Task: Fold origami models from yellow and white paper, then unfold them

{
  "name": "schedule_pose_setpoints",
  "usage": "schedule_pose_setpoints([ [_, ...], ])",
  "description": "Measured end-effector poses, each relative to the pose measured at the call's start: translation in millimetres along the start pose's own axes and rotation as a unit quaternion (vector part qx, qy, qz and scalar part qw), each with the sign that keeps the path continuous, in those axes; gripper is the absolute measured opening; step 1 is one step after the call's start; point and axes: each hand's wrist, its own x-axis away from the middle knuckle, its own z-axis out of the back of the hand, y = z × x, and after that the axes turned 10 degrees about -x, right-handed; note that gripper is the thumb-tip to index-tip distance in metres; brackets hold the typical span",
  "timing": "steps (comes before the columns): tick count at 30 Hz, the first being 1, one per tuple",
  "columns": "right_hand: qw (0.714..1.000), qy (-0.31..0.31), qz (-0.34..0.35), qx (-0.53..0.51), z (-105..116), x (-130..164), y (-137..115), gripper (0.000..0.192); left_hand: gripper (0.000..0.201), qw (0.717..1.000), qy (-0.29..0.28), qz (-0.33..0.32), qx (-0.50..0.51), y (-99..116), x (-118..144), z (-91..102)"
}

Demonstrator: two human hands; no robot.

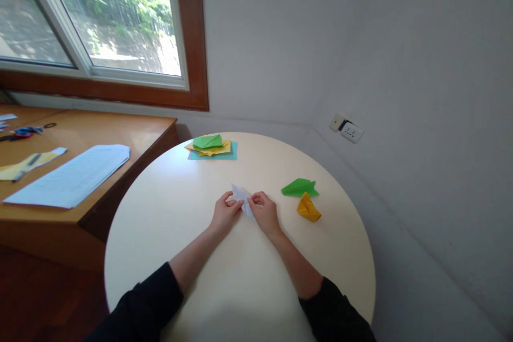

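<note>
A small piece of folded white paper (241,193) is held between my two hands above the middle of the round table. My left hand (226,210) pinches its left side between thumb and fingers. On the opposite side, my right hand (264,211) grips the paper in the same way, fingers curled. Parts of the paper are hidden behind the fingertips. To the right of my right hand lie a green folded paper plane (300,187) and an orange folded paper boat (308,208), close together.
At the round white table's (160,224) far edge lies a pile of coloured paper (211,146). A wooden desk (148,123) on the left bears white sheets (76,176), a pen (26,166) and scissors (28,131). A wall socket (351,132) sits beyond the table on the right.
</note>
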Motion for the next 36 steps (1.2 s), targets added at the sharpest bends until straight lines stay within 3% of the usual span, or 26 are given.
schedule_pose_setpoints([
  [7, 0.987, -0.017, 0.092, 0.132, 3.9, 0.9, -4.0, 0.01, 0.051, 0.999, 0.037, 0.01, 0.034, -4.8, 1.2, -5.9],
  [16, 0.987, -0.082, 0.131, 0.044, 4.9, 2.2, -6.4, 0.013, 0.051, 0.999, 0.033, 0.003, 0.024, -6.4, -0.5, -0.7],
  [20, 0.994, -0.064, 0.093, -0.015, 4.3, 2.3, -6.1, 0.012, 0.053, 1.0, 0.015, -0.008, -0.01, -3.5, -0.2, 1.3],
  [27, 0.989, -0.053, -0.054, -0.127, 0.8, 0.6, 0.2, 0.018, 0.054, 0.996, -0.036, -0.047, -0.069, -3.0, -5.1, 9.1],
  [33, 0.978, -0.009, -0.089, -0.187, -0.9, -1.6, 0.1, 0.027, 0.063, 0.998, 0.003, -0.023, -0.053, -2.2, -3.3, 8.2],
  [36, 0.974, 0.011, -0.1, -0.204, -2.2, -1.8, 0.4, 0.026, 0.056, 0.999, 0.021, -0.01, -0.041, -0.4, -1.7, 7.4],
])
